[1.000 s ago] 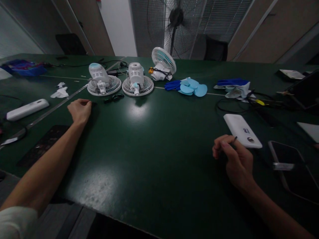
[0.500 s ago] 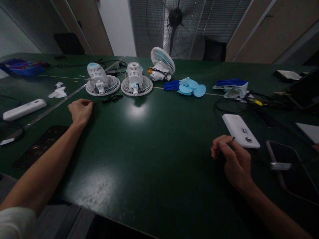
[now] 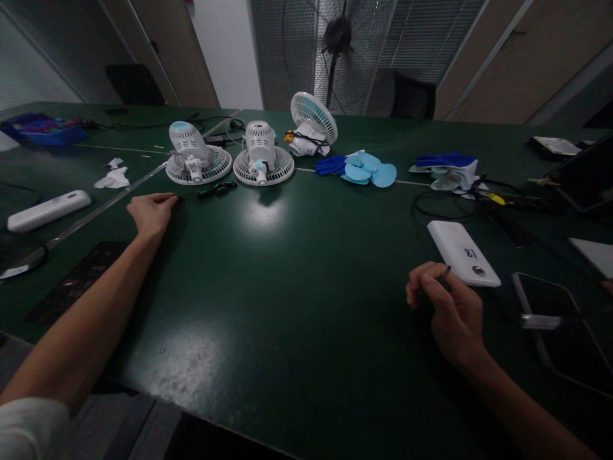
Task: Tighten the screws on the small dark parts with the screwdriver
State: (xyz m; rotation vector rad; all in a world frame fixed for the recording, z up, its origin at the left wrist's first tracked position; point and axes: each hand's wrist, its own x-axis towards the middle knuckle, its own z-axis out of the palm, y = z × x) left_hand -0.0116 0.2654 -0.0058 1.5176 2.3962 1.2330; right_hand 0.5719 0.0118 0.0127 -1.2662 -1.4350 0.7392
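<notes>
My left hand rests on the green table, thumb and fingers pinched together at a small dark item too small to name. Just beyond it are dark small parts and two white fans lying face down, one at the left and one beside it. My right hand is curled at the right, with a small dark tip showing at its fingers; what it is cannot be made out. A white power bank lies right beside that hand.
A third fan, light blue blades and blue-white gloves lie farther back. Phones are at the right. At the left are a white case, a black tray and a blue basket.
My left hand has shifted slightly left, its fingers extended a little more in the pinch. My right hand has hardly moved.
</notes>
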